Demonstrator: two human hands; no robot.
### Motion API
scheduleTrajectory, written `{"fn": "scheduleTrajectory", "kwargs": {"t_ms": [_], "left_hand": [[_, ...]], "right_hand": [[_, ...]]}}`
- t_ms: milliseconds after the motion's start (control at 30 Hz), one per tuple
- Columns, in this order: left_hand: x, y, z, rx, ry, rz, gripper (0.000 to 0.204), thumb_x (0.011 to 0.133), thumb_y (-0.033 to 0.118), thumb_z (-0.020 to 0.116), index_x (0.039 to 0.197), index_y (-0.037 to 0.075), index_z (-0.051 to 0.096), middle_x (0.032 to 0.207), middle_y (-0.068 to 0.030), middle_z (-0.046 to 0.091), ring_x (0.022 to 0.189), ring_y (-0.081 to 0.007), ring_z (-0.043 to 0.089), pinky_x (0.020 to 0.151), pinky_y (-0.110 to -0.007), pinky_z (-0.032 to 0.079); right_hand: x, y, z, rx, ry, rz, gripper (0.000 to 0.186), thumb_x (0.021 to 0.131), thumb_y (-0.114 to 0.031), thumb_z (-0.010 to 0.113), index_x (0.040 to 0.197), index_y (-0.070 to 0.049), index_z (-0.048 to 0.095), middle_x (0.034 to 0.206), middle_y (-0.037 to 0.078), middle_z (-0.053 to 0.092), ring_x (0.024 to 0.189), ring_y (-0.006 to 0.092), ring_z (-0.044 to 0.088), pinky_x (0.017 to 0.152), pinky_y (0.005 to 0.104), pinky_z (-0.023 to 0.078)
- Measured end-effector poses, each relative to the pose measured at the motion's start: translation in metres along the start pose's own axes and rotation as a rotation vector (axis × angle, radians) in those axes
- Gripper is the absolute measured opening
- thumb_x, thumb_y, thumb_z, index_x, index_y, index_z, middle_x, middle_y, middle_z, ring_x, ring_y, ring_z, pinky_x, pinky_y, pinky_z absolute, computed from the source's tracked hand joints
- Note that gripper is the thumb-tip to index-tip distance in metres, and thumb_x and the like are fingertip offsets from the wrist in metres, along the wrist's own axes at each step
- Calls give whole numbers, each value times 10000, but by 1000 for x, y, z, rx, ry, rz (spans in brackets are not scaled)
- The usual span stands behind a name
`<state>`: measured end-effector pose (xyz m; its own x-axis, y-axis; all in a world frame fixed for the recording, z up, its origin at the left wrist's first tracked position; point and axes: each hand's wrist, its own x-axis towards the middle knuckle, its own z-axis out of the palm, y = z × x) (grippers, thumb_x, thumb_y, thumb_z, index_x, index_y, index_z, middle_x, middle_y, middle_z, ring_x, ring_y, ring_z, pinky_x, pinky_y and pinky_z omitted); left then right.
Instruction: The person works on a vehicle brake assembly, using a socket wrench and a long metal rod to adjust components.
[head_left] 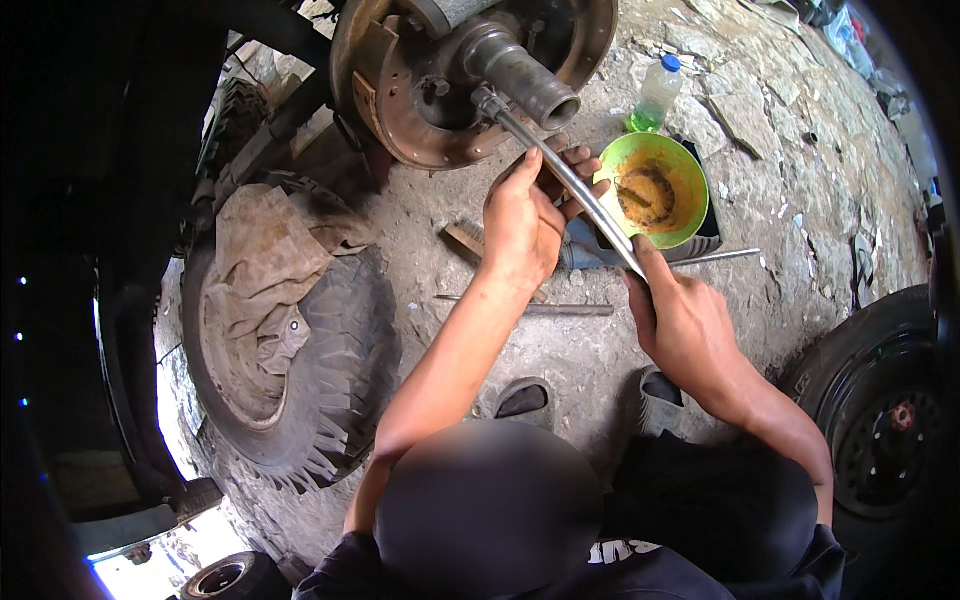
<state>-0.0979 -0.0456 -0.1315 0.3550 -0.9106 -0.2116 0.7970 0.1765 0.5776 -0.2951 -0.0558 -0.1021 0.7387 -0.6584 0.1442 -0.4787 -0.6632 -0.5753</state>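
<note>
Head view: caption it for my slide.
Right hand holds, and left hand loosely cradles, a metal bar at the wheel hub; green bowl nearby.

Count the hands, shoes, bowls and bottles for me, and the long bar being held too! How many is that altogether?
Hands: 2 (left hand and right hand)
Shoes: 2 (left shoe and right shoe)
Bowl: 1
Bottle: 1
Held bar: 1
Total: 7
</note>
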Motion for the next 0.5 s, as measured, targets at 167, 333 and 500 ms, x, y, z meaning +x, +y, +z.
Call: {"fn": "scheduleTrajectory", "kwargs": {"t_ms": [167,333,500], "left_hand": [[13,2,19,-194,130,-92,431,1029,452,365,769,118,448,590,55,278,494,-71,245,467,-227,267],[25,-6,-9,-621,-401,-149,510,1003,537,365,726,119,450,558,69,254,443,-68,216,408,-224,238],[2,-3,47,-202,280,-77,478,1017,509,338,790,106,457,597,48,306,524,-86,317,530,-241,333]], "right_hand": [[0,-1,-1,712,-191,277,384,982,-279,530,1272,-29,489,782,177,631,496,296,600,462,397,478],[-2,6,-8,1881,-753,656,403,1031,-398,416,1259,-75,492,678,19,538,460,112,489,400,218,370],[-6,-1,-6,-215,-44,118,390,914,-162,564,1257,16,505,741,241,633,662,399,651,567,481,510]]}}
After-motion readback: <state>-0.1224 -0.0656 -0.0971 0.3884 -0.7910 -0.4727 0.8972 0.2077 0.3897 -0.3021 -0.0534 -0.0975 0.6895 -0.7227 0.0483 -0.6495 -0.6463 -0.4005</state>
